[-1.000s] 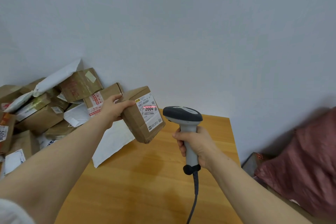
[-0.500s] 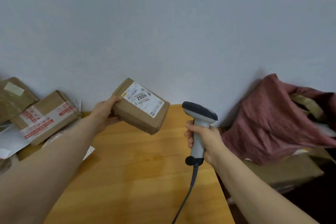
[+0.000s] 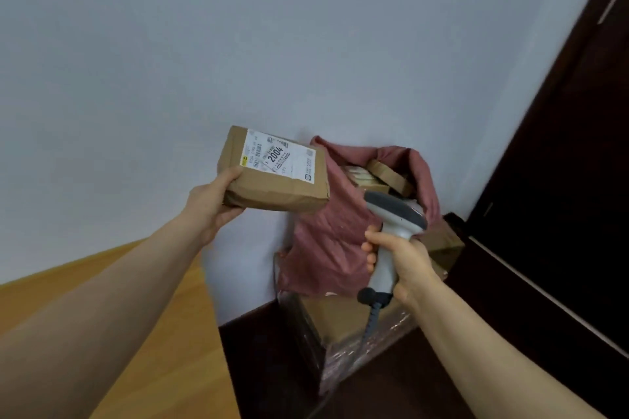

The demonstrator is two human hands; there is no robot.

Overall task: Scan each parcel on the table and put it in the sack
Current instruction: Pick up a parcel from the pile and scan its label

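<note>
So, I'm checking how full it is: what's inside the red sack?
Brown parcels show at the open mouth of the sack, a flat one tilted on top. Deeper down, the cloth hides everything.

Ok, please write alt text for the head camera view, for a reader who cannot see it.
A person's left hand holds a brown parcel labelled 2004 near the open pink sack, which has other boxes inside. The right hand grips a grey scanner.
</note>
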